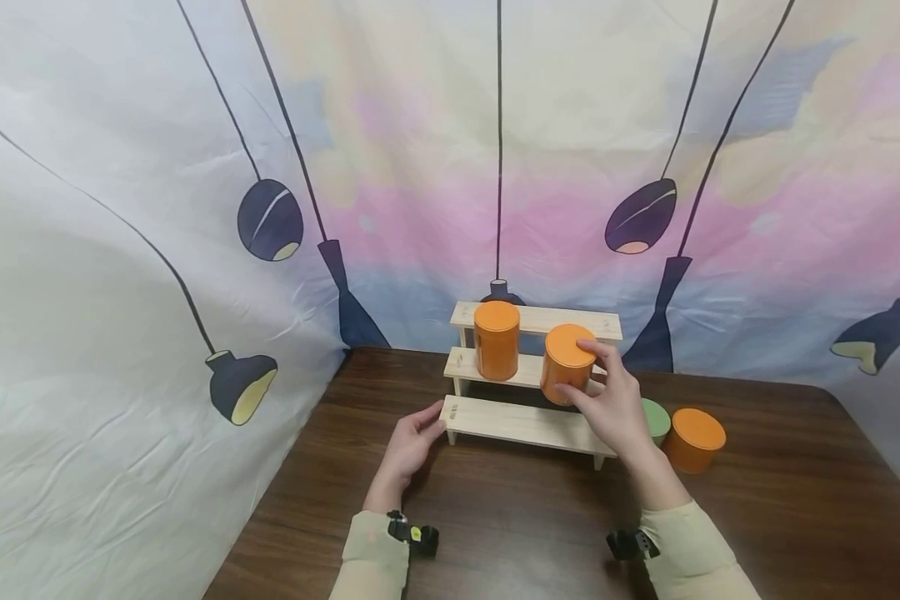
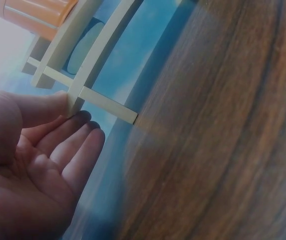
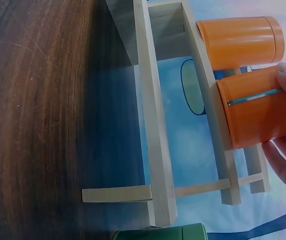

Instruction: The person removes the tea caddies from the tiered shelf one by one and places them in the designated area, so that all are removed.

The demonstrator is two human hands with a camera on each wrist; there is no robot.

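Note:
A three-step wooden display stand (image 1: pixel 525 423) stands on the table. My left hand (image 1: pixel 407 450) pinches the left end of its lowest step, thumb on one face and fingertips behind, as the left wrist view shows. With thumb and fingers my right hand (image 1: pixel 613 406) grips an orange canister (image 1: pixel 566 367) at the middle step, toward its right side. In the right wrist view the base of this canister (image 3: pixel 250 112) is right at the middle step's edge. A second orange canister (image 1: pixel 497 342) sits upright on the middle step, left of the held one.
Right of the stand, a green canister (image 1: pixel 656 419), partly hidden by my right hand, and another orange canister (image 1: pixel 696 440) stand on the dark wooden table (image 1: pixel 510 533). A cloth backdrop (image 1: pixel 420 167) with printed hanging lamps rises behind the stand.

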